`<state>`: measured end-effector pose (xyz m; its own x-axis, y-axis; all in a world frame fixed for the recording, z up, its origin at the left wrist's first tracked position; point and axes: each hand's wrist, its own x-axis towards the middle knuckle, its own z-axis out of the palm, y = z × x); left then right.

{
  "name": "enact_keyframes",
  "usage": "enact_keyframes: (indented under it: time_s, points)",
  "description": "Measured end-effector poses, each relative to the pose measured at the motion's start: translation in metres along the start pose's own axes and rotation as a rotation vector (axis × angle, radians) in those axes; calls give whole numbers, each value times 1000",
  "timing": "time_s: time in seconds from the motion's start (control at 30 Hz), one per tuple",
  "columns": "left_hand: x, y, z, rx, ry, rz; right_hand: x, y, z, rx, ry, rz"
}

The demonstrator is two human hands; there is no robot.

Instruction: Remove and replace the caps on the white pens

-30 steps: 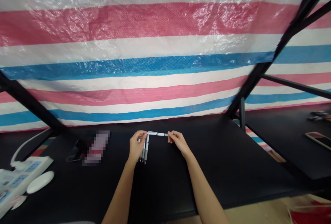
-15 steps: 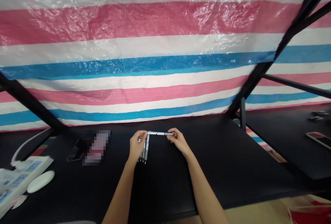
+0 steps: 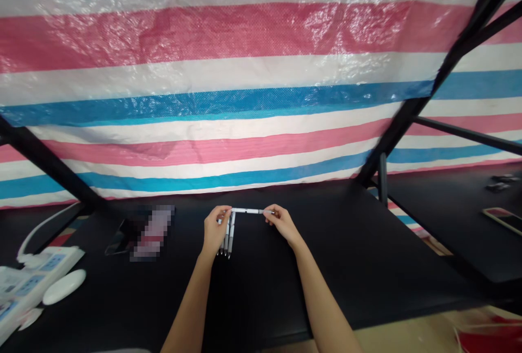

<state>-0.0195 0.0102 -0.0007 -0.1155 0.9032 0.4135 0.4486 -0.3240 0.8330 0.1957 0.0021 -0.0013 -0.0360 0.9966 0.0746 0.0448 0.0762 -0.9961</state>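
My left hand (image 3: pixel 215 230) is closed around a small bundle of silver pens (image 3: pixel 228 240) that point down toward me over the black table (image 3: pixel 261 282). Its fingertips also pinch one end of a single silver pen (image 3: pixel 248 211) held level. My right hand (image 3: pixel 281 223) pinches the other end of that level pen. Both hands hover just above the middle of the table.
A white power strip (image 3: pixel 28 282) and a white mouse (image 3: pixel 64 286) lie at the left edge. A dark phone with a blurred patch (image 3: pixel 141 231) lies left of my hands. Black frame bars (image 3: pixel 428 81) cross on the right. Another phone (image 3: pixel 503 218) rests on the right-hand table.
Almost nothing moved. My right hand's fingers shifted slightly along the end of the level pen; the left hand and its bundle stayed put.
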Motion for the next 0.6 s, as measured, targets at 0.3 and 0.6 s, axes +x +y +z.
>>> enact_keyframes:
  time_s: [0.3, 0.6]
  points:
    - [0, -3, 0, -10, -2, 11, -1, -1, -1, -91, -21, -39]
    - [0, -1, 0, 0, -15, 17, 1, 2, -1, -138, -34, -26]
